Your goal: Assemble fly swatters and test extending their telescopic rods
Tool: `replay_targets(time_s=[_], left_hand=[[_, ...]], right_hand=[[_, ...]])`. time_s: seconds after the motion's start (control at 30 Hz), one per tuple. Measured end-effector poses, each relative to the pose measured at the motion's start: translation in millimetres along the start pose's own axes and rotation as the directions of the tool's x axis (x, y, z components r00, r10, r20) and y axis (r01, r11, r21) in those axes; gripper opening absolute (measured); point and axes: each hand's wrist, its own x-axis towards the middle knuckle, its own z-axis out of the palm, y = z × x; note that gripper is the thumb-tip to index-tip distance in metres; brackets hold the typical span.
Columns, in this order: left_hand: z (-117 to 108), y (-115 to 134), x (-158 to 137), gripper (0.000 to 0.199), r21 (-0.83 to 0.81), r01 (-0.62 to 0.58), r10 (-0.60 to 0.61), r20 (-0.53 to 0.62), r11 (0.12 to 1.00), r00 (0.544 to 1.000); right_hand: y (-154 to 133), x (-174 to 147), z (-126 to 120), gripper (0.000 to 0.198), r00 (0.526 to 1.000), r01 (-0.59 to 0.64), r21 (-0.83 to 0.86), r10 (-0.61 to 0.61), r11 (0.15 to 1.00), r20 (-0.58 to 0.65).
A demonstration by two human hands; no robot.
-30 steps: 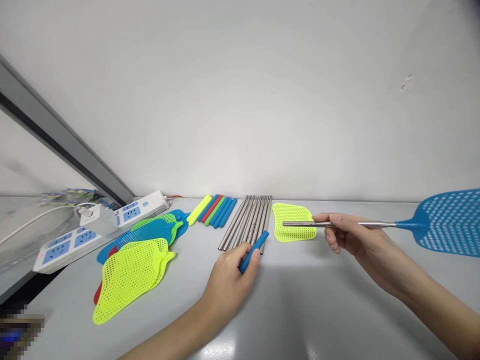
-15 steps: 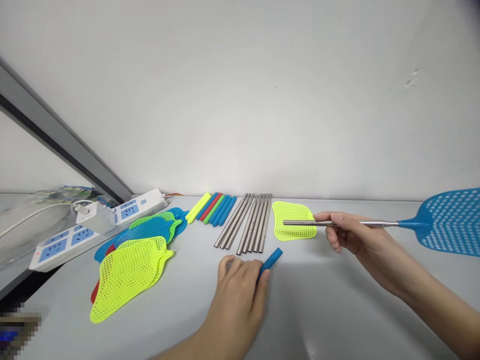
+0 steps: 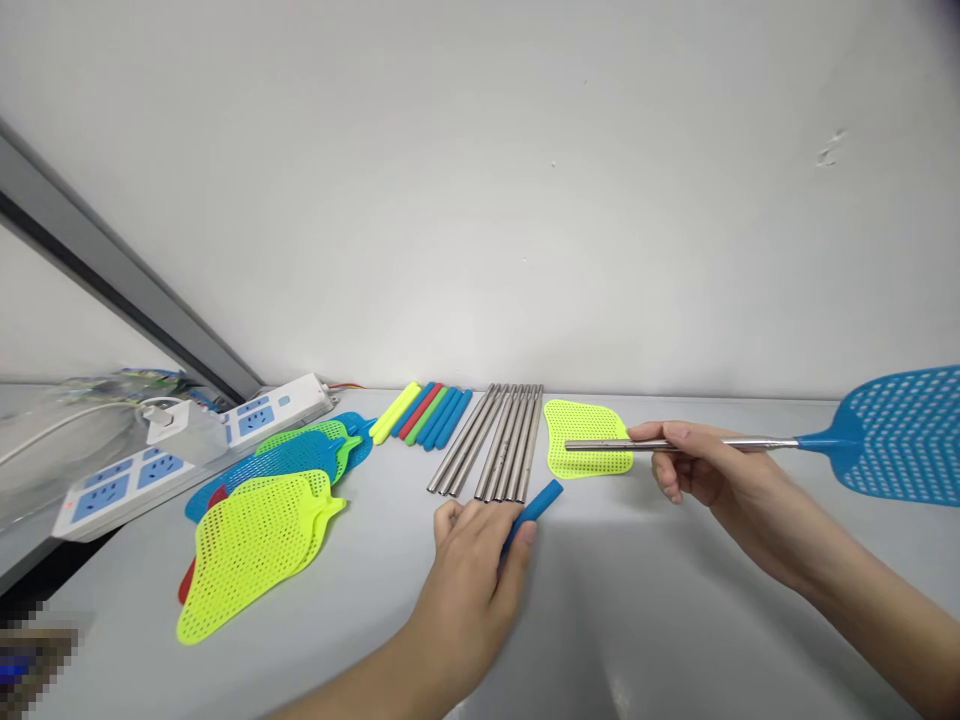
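My right hand (image 3: 701, 460) is closed around the metal rod of a fly swatter (image 3: 892, 440), whose blue perforated head points right. The rod's bare end points left, over a yellow-green swatter head (image 3: 589, 465) lying on the table. Low in the middle, my left hand (image 3: 480, 565) grips a blue handle sleeve (image 3: 541, 505), with one end sticking out between thumb and fingers. The sleeve and the rod are apart. Just beyond my left hand lies a row of metal rods (image 3: 510, 445). Coloured handle sleeves (image 3: 424, 415) lie left of the rods.
Yellow, green, blue and red swatter heads (image 3: 255, 540) overlap at the left of the grey table (image 3: 360, 620). A white power strip (image 3: 202, 455) with a plugged-in adapter lies behind them, beside clear plastic bags (image 3: 67, 430). A wall stands along the back edge.
My left hand has turned slightly and shifted a little left, and more of the blue sleeve shows. My right hand holds the swatter almost unmoved. The view has shifted slightly.
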Motion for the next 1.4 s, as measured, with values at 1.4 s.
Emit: replay_targets(time_s=[1.4], left_hand=[[2.6,0.4,-1.9,0.022,-0.24,-0.042,0.064,0.083,0.97,0.994]], right_hand=[[2.9,-5.9,3.2,0.036,0.977,-0.021,-0.146,0.051,0.989,0.209]])
